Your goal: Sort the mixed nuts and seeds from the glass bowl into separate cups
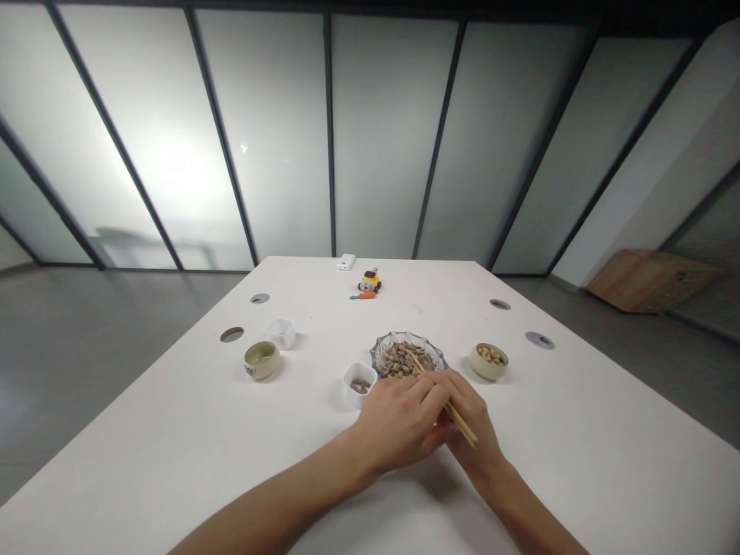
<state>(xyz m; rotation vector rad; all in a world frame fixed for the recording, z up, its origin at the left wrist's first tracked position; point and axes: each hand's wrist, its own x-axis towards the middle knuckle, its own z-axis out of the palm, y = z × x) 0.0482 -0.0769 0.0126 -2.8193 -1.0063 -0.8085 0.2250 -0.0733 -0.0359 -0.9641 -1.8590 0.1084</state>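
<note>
The right hand (475, 407) is grasping chopsticks (461, 424), likely light, stiff and best held mid-shaft, their tips pointing into the seeds (398, 360) just beyond the grip, the left hand (398, 420) overlapping alongside, its hold unclear.

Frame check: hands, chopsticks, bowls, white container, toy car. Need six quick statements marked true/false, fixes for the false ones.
1. The chopsticks point into the glass bowl. True.
2. The hands are well apart. False: the left hand and right hand come together at the chopsticks.
3. The round bowl right of the glass bowl holds nut-like pieces. True.
4. The toy car is inside a bowl. False: the toy car stands on the table.
5. The white container beside the left hand is empty. False: the white container holds some dark pieces.
6. An orange item lies just in front of the toy car. True.
</note>
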